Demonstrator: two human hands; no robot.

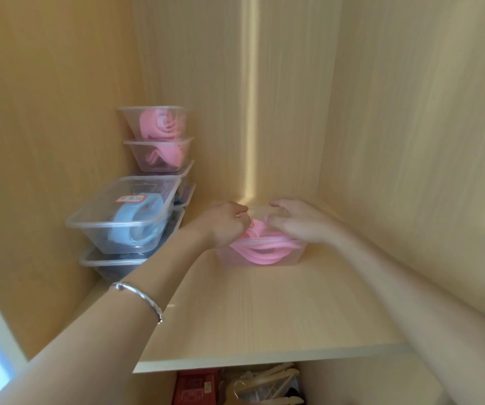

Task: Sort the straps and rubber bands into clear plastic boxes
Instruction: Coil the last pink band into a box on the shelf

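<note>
A clear plastic box stands on the wooden shelf near the back corner. Pink straps lie coiled inside it and bulge above its rim. My left hand is curled over the box's left side, its fingers pinching a pink strap end. Over the box's right side my right hand rests with bent fingers on the straps; whether it grips them is hidden.
Several clear boxes are stacked at the left wall: two with pink straps on top, one with a blue strap in front, darker ones below. A lower compartment holds a red box and hangers.
</note>
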